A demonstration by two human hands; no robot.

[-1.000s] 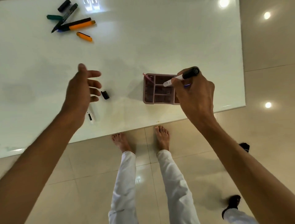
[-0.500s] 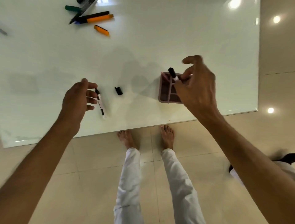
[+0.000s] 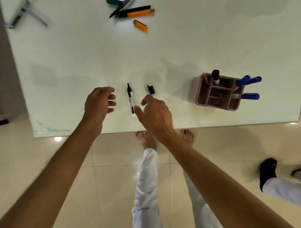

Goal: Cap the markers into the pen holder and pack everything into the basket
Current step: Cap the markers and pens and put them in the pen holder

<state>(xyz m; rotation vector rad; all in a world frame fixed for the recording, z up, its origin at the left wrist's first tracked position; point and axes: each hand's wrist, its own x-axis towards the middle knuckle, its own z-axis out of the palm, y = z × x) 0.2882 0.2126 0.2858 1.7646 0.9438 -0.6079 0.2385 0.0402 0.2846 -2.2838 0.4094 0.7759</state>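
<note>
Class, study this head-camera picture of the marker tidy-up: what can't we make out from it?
- Basket: nowhere in the head view.
- Green marker: cut off by the top edge.
- Label on the uncapped black marker: too small to read.
- Pen holder: compartment floors lost in shadow.
- Metal object top left: blurred.

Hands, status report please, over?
Left hand open, right hand open, flanking uncapped marker. Cap loose beside it. Nothing in the way.

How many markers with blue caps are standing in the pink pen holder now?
3: two blue-capped markers lean out together at the far right corner of the pink pen holder; a third leans out lower. Others may be hidden inside.
</note>
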